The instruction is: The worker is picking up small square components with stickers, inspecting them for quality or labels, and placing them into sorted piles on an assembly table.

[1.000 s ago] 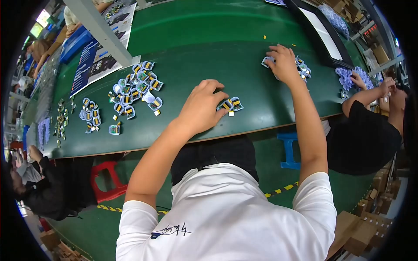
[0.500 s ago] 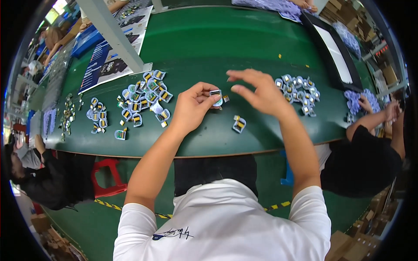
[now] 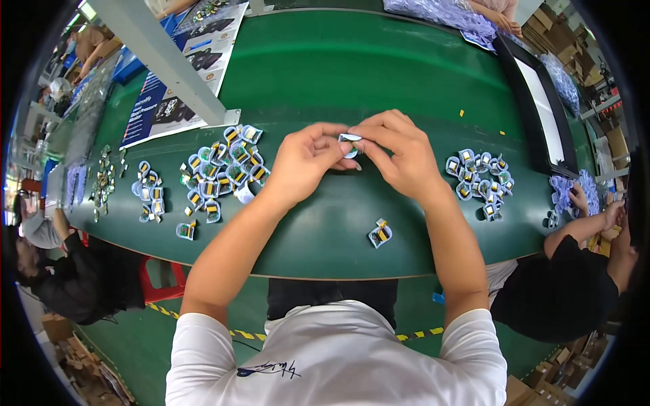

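At the near edge of the green table (image 3: 325, 243), a single small yellow-and-black component (image 3: 380, 233) lies alone, apart from both hands. Just beyond, above the table's middle, left hand (image 3: 308, 162) and right hand (image 3: 399, 152) meet fingertip to fingertip, both pinched shut on one small pale-blue part (image 3: 350, 144) held between them, clear of the surface. Left of the left hand: a loose pile of similar parts (image 3: 223, 169), with a smaller cluster (image 3: 150, 197) further left. Right of the right hand: another pile (image 3: 481, 179). Far side: printed sheets (image 3: 186, 74) under a slanting grey bar (image 3: 162, 57); dark tray (image 3: 538, 101) far right.
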A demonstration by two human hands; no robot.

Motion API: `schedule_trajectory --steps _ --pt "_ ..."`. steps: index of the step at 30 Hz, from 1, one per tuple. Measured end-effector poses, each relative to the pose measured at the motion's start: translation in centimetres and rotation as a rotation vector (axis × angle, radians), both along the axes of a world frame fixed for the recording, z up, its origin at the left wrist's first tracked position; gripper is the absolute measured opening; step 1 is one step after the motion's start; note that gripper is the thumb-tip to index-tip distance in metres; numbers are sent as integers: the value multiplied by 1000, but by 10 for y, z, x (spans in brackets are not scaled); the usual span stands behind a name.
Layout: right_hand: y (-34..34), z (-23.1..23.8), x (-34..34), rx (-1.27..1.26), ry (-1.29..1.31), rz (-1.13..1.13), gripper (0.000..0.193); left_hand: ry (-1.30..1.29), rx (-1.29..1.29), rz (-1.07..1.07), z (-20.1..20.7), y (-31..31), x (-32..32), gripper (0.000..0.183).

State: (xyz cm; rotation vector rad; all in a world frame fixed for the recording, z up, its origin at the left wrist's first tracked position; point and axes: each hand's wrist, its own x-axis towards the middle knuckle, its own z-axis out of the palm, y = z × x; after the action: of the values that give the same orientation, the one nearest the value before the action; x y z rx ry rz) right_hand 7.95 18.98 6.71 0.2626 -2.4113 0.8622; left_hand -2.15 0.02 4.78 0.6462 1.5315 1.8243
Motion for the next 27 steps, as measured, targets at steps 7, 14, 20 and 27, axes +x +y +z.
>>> schedule_trajectory --steps 7,14,20,27 --pt "-15 -18 4 51 40 -12 26 27 -63 67 -24 1 11 16" --pt "-1 -21 7 -211 27 139 29 732 -72 194 -20 -3 1 28" --pt "12 -38 6 -121 -53 -245 17 662 -1 153 -22 -5 -2 28" --pt "3 -40 2 -28 3 -173 21 623 40 110 -28 -10 -4 30"
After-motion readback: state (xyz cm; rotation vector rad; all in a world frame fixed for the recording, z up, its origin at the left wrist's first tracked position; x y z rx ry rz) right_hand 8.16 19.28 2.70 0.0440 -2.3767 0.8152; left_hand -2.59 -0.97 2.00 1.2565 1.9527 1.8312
